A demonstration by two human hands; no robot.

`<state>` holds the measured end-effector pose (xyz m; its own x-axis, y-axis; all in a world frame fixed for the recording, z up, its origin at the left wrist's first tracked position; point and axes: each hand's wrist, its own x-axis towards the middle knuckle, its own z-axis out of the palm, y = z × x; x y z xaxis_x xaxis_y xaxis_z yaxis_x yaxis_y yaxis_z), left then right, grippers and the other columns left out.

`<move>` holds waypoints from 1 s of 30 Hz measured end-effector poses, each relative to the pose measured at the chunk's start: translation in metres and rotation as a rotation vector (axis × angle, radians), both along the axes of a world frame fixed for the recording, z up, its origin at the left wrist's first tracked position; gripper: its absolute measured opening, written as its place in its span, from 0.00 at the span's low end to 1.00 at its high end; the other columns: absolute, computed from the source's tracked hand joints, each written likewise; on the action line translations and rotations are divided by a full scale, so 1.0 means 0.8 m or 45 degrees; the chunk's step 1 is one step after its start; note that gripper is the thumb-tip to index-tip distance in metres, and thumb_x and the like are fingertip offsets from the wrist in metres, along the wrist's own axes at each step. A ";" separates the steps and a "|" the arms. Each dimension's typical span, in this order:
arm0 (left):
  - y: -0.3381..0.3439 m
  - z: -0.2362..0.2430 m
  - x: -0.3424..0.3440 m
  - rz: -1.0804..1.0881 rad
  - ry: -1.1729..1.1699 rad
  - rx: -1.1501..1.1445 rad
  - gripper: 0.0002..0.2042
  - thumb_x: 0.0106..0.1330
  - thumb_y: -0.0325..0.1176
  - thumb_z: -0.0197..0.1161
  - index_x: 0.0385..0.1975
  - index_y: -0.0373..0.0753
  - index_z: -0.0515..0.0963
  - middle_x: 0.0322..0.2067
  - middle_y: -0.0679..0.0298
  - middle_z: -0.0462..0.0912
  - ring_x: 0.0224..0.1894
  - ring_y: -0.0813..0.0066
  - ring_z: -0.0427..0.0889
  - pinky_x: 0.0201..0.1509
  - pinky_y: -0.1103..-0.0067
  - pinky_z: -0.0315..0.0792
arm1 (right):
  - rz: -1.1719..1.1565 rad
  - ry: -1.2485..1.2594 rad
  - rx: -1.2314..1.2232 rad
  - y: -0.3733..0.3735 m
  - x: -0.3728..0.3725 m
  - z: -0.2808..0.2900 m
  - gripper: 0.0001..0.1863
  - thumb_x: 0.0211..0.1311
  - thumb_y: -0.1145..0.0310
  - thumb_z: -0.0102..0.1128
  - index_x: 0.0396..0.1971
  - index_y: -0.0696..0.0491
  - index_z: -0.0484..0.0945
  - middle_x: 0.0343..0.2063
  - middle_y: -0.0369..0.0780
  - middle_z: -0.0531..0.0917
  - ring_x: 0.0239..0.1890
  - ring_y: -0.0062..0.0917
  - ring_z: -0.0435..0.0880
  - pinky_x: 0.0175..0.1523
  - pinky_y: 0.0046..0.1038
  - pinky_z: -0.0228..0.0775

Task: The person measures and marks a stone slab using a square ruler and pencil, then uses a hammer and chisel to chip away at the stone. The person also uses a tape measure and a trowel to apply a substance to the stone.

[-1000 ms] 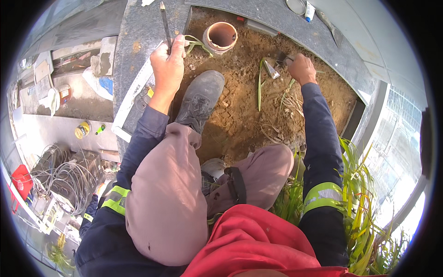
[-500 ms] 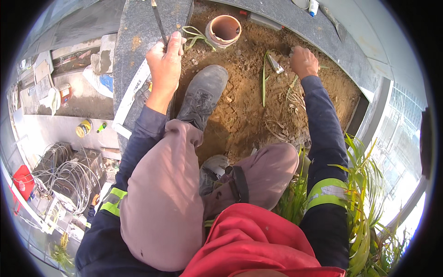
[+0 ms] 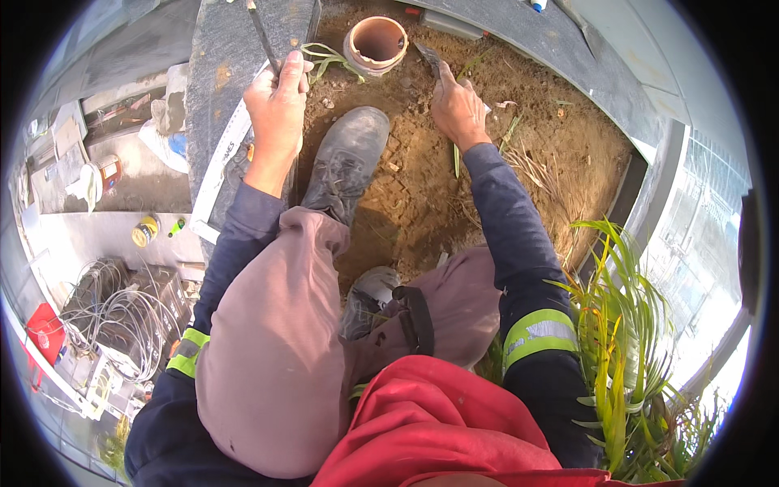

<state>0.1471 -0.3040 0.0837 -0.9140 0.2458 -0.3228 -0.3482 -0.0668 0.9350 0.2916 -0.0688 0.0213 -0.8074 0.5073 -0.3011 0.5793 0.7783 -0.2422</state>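
My left hand [image 3: 274, 105], at the upper left, is closed round a slim dark rod [image 3: 262, 34] with a pale end, which points up and away over the grey stone slab [image 3: 213, 105]. My right hand [image 3: 459, 109] grips a flat grey blade tool [image 3: 428, 57], perhaps a trowel; its handle is hidden in my fist. The blade's tip comes close to the open orange-brown clay pipe [image 3: 376, 45] standing in the brown soil [image 3: 519, 97]. Green leaf strips [image 3: 326, 61] lie between my left hand and the pipe.
My dusty boot [image 3: 349, 158] stands on the soil below the pipe. A white bar [image 3: 221, 166] lies along the slab's edge. Leafy plants [image 3: 621, 325] crowd my right arm. Tangled cables [image 3: 126, 321], a yellow can [image 3: 146, 230] and a red object [image 3: 45, 333] lie at left.
My right hand has moved left across the soil toward the pipe, and the grey blade now shows beyond its fingers. My left hand keeps its hold on the rod. The view has shifted slightly.
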 end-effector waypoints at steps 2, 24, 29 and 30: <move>-0.002 0.001 0.000 -0.026 0.015 -0.016 0.18 0.74 0.43 0.66 0.37 0.29 0.80 0.23 0.72 0.72 0.19 0.88 0.62 0.23 0.85 0.53 | 0.078 0.030 -0.006 -0.013 -0.010 0.001 0.28 0.74 0.62 0.47 0.73 0.40 0.64 0.48 0.63 0.80 0.43 0.56 0.86 0.51 0.49 0.79; 0.004 0.002 0.004 -0.042 -0.032 -0.022 0.17 0.75 0.41 0.65 0.36 0.30 0.80 0.22 0.73 0.71 0.19 0.88 0.62 0.22 0.85 0.53 | -0.143 0.130 -0.069 -0.006 0.003 -0.002 0.25 0.74 0.59 0.46 0.67 0.46 0.75 0.41 0.61 0.84 0.45 0.55 0.86 0.53 0.50 0.78; 0.006 0.004 -0.001 -0.135 0.103 -0.016 0.15 0.76 0.40 0.64 0.34 0.31 0.82 0.23 0.72 0.74 0.23 0.88 0.66 0.25 0.85 0.58 | -0.371 -0.057 0.025 0.056 0.030 -0.035 0.26 0.74 0.60 0.45 0.69 0.45 0.72 0.45 0.59 0.85 0.45 0.54 0.87 0.52 0.49 0.79; 0.004 0.005 -0.002 -0.126 0.080 -0.049 0.15 0.76 0.40 0.64 0.34 0.31 0.82 0.23 0.73 0.74 0.23 0.88 0.65 0.26 0.85 0.58 | -0.405 -0.008 -0.030 0.059 0.036 -0.034 0.26 0.74 0.59 0.46 0.69 0.46 0.73 0.44 0.59 0.85 0.46 0.54 0.86 0.53 0.49 0.78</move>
